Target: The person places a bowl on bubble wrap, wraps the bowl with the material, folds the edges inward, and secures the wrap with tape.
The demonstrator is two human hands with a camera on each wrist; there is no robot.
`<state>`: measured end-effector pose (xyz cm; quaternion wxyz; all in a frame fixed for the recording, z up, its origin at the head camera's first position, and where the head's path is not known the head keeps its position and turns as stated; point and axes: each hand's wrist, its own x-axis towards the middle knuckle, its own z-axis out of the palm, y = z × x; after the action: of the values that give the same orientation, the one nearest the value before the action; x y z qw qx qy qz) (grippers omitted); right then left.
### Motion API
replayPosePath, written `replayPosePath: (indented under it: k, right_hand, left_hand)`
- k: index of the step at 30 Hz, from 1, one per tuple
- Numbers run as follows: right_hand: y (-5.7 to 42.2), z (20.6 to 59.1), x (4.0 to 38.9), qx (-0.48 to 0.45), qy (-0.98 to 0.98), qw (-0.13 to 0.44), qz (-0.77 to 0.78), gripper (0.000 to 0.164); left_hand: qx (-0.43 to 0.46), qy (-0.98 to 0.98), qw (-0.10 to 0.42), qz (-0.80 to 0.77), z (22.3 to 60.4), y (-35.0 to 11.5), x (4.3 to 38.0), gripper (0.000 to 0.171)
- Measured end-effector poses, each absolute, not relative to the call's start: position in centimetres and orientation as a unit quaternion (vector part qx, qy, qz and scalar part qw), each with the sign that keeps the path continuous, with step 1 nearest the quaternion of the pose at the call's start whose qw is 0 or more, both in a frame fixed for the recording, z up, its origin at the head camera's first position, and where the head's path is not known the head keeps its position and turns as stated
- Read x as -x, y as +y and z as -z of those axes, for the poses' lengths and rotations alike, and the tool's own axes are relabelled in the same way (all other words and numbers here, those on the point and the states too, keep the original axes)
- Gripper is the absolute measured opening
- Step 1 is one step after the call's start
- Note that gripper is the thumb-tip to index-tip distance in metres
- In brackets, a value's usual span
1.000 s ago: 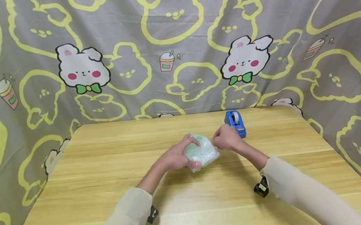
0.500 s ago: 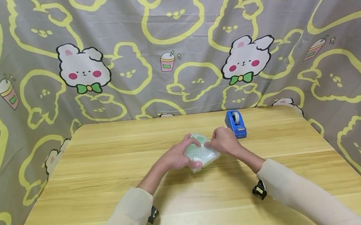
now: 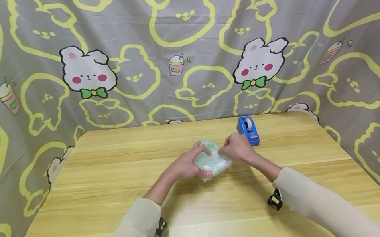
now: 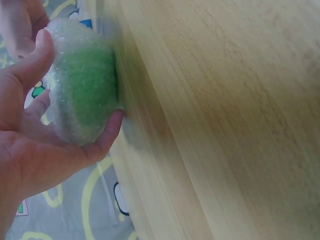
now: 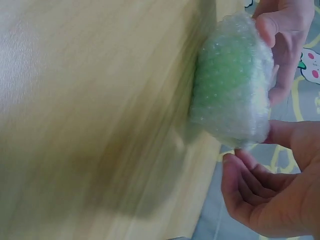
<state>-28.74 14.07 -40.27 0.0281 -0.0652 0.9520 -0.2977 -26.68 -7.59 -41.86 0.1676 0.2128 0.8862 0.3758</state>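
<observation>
A green thing wrapped in clear bubble wrap (image 3: 214, 164) is on the wooden table; the wrap blurs what is inside. My left hand (image 3: 186, 164) grips this bundle from the left, thumb on the near side and fingers spread over the top. In the left wrist view the green part (image 4: 92, 82) shows through the bubbles. My right hand (image 3: 238, 147) is at the bundle's right end with its fingers curled. The right wrist view has its thumb and index fingertip pinching the edge of the wrap (image 5: 235, 100).
Just behind my right hand stands a blue tape dispenser (image 3: 249, 132) with a roll of tape in it. The table (image 3: 204, 221) reaches back to a grey curtain (image 3: 125, 22) with rabbit prints. A black wrist camera (image 3: 275, 200) hangs below the right sleeve.
My right hand has moved left from the bundle's right edge onto its top, then shifted slightly back right. My left hand keeps the same grip, and the tape dispenser stays put.
</observation>
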Motion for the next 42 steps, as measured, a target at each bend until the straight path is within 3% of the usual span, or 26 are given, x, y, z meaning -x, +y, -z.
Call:
replayPosePath:
  k: [9,20,26,33,42]
  right_hand:
    - [14.0,39.8,28.6,0.082,0.954,0.046,0.284,0.036]
    - [13.8,39.9,28.8,0.075,0.956,0.063,0.276,0.029]
    - [14.5,39.5,28.8,0.088,0.947,0.078,0.298,0.039]
    - [14.7,39.8,28.9,0.045,0.931,0.078,0.353,0.022]
    - [15.6,40.0,28.6,0.048,0.918,0.095,0.381,0.024]
  left_hand:
    - [-0.213,0.885,0.168,-0.378,41.7,-7.5,26.7,0.053]
    - [-0.218,0.880,0.177,-0.382,41.5,-7.3,26.7,0.049]
    - [-0.219,0.881,0.179,-0.379,41.7,-7.3,26.8,0.044]
    - [-0.214,0.886,0.183,-0.369,41.6,-7.4,27.0,0.041]
    - [-0.235,0.890,0.167,-0.352,41.0,-7.3,26.6,0.048]
